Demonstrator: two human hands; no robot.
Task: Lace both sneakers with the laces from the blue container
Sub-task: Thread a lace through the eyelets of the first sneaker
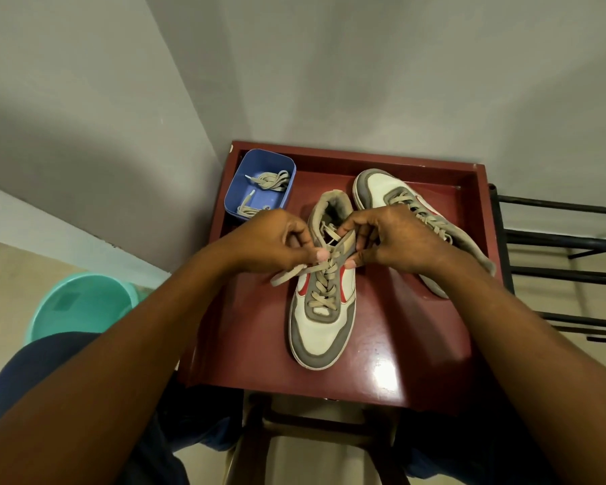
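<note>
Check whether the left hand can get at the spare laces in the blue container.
Probably yes: the blue container sits open beyond the left hand, spare laces exposed, nothing between. But that hand pinches the lace of the near sneaker and must release it first.

No readable text anywhere (no labels, brands, numbers).

A glossy dark-red table (382, 362) with a raised rim (364, 159) at its far edge carries three things. A blue container (237, 190) sits in the far left corner, loose laces (270, 180) inside. The middle sneaker (324, 330) points its toe near, its lace (324, 288) crossed partway up. The right sneaker (375, 190) lies angled at the far right, toe far, just beside the first.
</note>
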